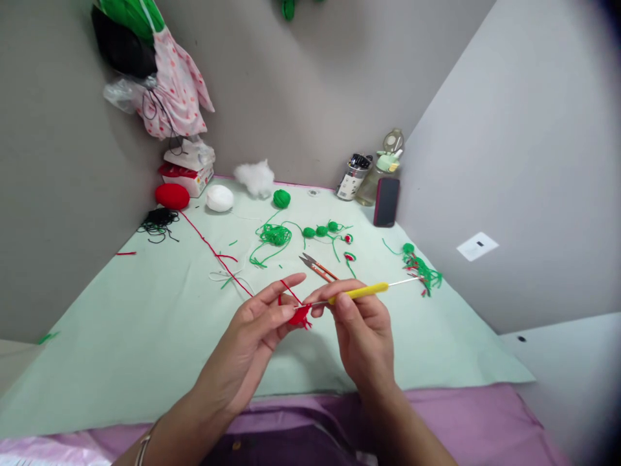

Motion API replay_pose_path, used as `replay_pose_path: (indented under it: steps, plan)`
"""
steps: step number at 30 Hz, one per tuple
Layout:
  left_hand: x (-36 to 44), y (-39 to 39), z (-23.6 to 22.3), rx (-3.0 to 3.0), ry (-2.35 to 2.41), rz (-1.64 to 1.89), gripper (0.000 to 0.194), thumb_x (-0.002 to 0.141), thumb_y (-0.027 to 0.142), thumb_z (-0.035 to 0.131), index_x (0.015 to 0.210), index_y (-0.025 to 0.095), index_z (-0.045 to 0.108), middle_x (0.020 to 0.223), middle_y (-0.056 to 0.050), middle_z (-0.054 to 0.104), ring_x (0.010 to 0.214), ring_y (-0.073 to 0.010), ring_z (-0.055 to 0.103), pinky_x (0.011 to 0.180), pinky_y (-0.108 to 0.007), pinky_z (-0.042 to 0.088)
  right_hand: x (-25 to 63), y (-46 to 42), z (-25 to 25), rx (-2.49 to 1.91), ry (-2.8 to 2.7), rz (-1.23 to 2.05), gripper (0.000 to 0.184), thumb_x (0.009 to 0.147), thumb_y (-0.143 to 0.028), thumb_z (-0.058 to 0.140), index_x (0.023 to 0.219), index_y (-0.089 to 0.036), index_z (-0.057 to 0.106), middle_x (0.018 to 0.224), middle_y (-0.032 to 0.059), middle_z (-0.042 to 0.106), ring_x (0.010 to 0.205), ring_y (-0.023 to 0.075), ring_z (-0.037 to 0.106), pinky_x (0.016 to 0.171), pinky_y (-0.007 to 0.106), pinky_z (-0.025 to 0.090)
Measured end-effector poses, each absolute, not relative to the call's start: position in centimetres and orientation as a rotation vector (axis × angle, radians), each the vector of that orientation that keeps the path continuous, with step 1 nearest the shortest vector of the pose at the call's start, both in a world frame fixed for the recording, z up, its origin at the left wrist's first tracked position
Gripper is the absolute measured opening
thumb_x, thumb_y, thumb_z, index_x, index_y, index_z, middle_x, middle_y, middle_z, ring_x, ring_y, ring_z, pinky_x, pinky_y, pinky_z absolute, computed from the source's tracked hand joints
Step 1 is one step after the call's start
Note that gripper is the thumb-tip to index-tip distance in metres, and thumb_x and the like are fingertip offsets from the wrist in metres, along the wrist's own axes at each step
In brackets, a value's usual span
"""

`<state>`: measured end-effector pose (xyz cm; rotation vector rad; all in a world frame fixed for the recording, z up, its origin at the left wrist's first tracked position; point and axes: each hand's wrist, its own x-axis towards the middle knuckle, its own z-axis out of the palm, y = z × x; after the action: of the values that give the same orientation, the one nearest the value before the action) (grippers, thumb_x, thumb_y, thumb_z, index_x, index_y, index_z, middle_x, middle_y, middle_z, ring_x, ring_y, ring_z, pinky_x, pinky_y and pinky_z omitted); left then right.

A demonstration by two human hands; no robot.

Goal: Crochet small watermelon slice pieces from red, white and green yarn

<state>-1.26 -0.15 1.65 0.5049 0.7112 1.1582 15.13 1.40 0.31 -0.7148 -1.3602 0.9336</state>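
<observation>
**Reader:** What appears at left?
**Legend:** A red yarn ball (172, 195), its strand (201, 236) running toward the left hand (252, 333), which pinches a small red piece (299, 316).
**Reader:** And at right?
**Legend:** The right hand (365, 330), gripping a yellow-handled hook (361, 292), one end at the piece; farther right, green yarn scraps (429, 275).

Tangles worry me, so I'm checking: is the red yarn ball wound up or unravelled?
Wound up: the red yarn ball is compact, with a strand trailing across the table toward the left hand.
</observation>
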Motion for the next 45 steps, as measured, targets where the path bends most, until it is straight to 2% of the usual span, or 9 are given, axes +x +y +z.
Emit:
replay_pose_path:
  steps: [8,12,16,21,28,37,39,42,45]
  plan:
    - [-0.8,-0.6,1.1,0.554,0.802,1.287,0.051,0.079,0.029,0.095,0.128,0.024,0.08,0.08,0.002,0.071,0.079,-0.0116,0.064,0.083,-0.022,0.053,15.1,0.2,-0.4,-0.701,-1.931,0.035,0.035,0.101,-0.007,0.062,0.127,-0.025,0.076,0.111,0.0113,0.078,0.101,0.0229,0.076,0.083,0.035,0.065]
    - [-1.0,0.0,1.2,0.42,0.68,1.141,0.043,0.078,0.025,0.094,0.119,0.017,0.084,0.086,-0.002,0.074,0.081,-0.0134,0.067,0.087,-0.027,0.057,15.1,0.6,-0.3,-0.719,-1.664,0.367,0.026,0.105,-0.014,0.059,0.119,-0.026,0.079,0.101,0.0076,0.078,0.09,0.0205,0.075,0.077,0.035,0.064]
    - [-1.1,-0.1,1.4,0.483,0.736,1.199,0.036,0.08,0.025,0.091,0.116,0.02,0.085,0.084,-0.001,0.072,0.082,-0.0148,0.067,0.09,-0.029,0.055,15.1,1.4,0.1,-0.653,-1.413,0.788,0.019,0.107,-0.027,0.062,0.103,-0.026,0.081,0.087,0.0042,0.077,0.075,0.019,0.071,0.07,0.035,0.062]
    - [-0.6,-0.7,1.2,0.634,0.813,1.259,0.033,0.083,0.028,0.09,0.115,0.025,0.086,0.085,-0.001,0.073,0.091,-0.0169,0.066,0.094,-0.029,0.051,14.4,1.6,0.3,-0.657,-1.518,0.701,0.017,0.105,-0.023,0.066,0.107,-0.027,0.082,0.095,0.0057,0.083,0.092,0.0223,0.078,0.078,0.036,0.065]
    - [-0.3,0.0,0.9,0.422,0.721,1.237,0.044,0.075,0.028,0.098,0.116,0.02,0.085,0.081,0.001,0.073,0.08,-0.0122,0.067,0.085,-0.023,0.055,14.7,0.7,-1.0,-0.724,-1.799,0.139,0.041,0.097,-0.006,0.069,0.129,-0.03,0.078,0.112,0.0098,0.079,0.099,0.023,0.076,0.079,0.035,0.065]
    - [-1.0,-0.1,1.1,0.431,0.755,1.27,0.036,0.077,0.025,0.096,0.111,0.02,0.087,0.08,0.002,0.07,0.076,-0.0095,0.065,0.083,-0.021,0.058,15.1,1.5,0.5,-0.702,-1.297,0.838,0.018,0.105,-0.03,0.066,0.096,-0.023,0.08,0.082,0.0034,0.075,0.066,0.0164,0.067,0.064,0.032,0.059]
    - [-0.6,-0.5,1.0,0.532,0.813,1.36,0.035,0.079,0.026,0.095,0.113,0.024,0.086,0.08,0.004,0.07,0.078,-0.0094,0.064,0.083,-0.019,0.056,14.9,1.4,0.3,-0.714,-1.392,0.78,0.018,0.105,-0.029,0.065,0.096,-0.024,0.08,0.081,0.0035,0.074,0.067,0.0173,0.068,0.064,0.033,0.059]
    - [0.0,-0.8,0.8,0.617,0.838,1.428,0.044,0.082,0.024,0.093,0.124,0.031,0.082,0.083,0.005,0.072,0.084,-0.0102,0.066,0.086,-0.018,0.054,14.7,1.0,-0.4,-0.777,-1.681,0.361,0.022,0.103,-0.018,0.066,0.109,-0.029,0.083,0.095,0.0063,0.078,0.083,0.0201,0.073,0.071,0.034,0.062]
    - [-0.1,-0.5,1.0,0.509,0.75,1.275,0.05,0.08,0.025,0.094,0.128,0.027,0.081,0.085,0.002,0.074,0.083,-0.0116,0.068,0.085,-0.021,0.057,14.8,0.7,-1.0,-0.803,-1.759,0.071,0.033,0.1,-0.012,0.066,0.12,-0.033,0.081,0.109,0.0089,0.078,0.094,0.0228,0.075,0.077,0.038,0.064]
